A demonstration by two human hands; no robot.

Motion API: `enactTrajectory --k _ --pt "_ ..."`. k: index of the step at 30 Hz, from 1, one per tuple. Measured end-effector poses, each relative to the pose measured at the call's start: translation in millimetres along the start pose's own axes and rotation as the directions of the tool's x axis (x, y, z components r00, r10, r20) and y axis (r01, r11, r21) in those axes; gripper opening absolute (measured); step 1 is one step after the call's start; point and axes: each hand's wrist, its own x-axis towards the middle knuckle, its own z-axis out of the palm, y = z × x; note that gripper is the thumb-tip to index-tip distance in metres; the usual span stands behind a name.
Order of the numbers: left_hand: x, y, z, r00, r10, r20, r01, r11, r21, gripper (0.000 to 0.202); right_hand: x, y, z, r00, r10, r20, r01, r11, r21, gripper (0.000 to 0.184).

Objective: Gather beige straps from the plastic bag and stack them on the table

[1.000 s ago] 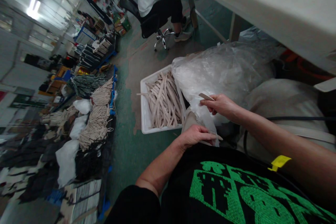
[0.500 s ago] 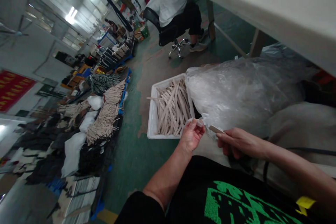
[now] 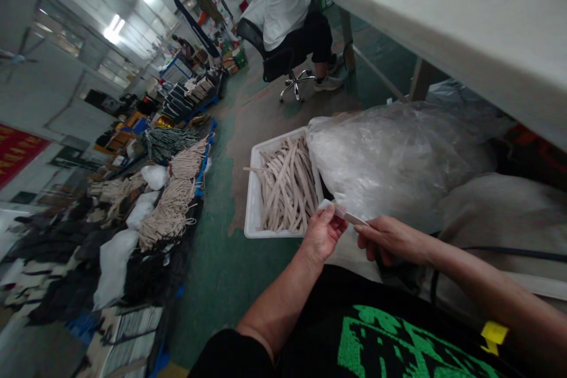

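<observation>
Pale beige strip (image 3: 354,218) up front; white tray (image 3: 250,201), beige strips (image 3: 287,186) in it; the bag (image 3: 390,153) cloudy clear. Black top (image 3: 310,319) with a blocky green print; yellow tag (image 3: 492,333); floor (image 3: 221,271) worn green, patched brown. Co-worker's shirt (image 3: 283,3) white; trousers (image 3: 310,41) black.

The bag (image 3: 398,159) is thin, crinkled clear plastic with a dull sheen. The tray (image 3: 253,189) looks like smooth white plastic, holding matt beige cloth straps (image 3: 287,186). The floor (image 3: 221,266) is worn green paint, patchy and scuffed. The tabletop (image 3: 443,18) looks smooth, matt and pale.
</observation>
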Motion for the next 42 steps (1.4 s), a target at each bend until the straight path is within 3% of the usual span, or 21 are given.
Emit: enactTrajectory --k 6,12,16,25,35,42 --pt "-0.4 1.1 -0.8 1.0 0.0 0.016 0.0 1.0 0.03 0.037 0.9 -2.9 -6.4 0.997 0.021 -0.073 -0.019 0.999 0.03 0.081" --pt "2.0 -5.2 3.1 1.0 -0.004 0.006 0.004 1.0 -0.005 0.036 4.4 4.3 -0.4 0.999 0.011 0.033 -0.012 1.0 0.027 0.08" --pt "-0.2 -7.5 3.9 0.998 -0.029 0.047 0.026 0.998 0.054 0.039 5.3 4.7 -0.5 0.999 0.014 0.034 -0.016 0.999 0.046 0.079" --pt "1.9 -1.7 3.2 0.991 0.033 -0.133 -0.038 0.999 -0.032 0.042 0.7 2.1 -3.4 1.0 0.004 0.029 -0.006 0.998 0.066 0.078" --pt "-0.9 -5.3 6.2 0.996 -0.005 -0.09 0.0 0.998 -0.058 0.031 0.2 -4.1 -2.4 1.0 0.024 -0.009 -0.023 0.993 0.116 0.08" --pt "1.0 -7.6 5.5 0.997 0.004 -0.076 -0.008 0.999 -0.052 0.031 -1.0 -1.7 -0.2 0.999 0.015 0.04 -0.02 0.992 0.126 0.077"
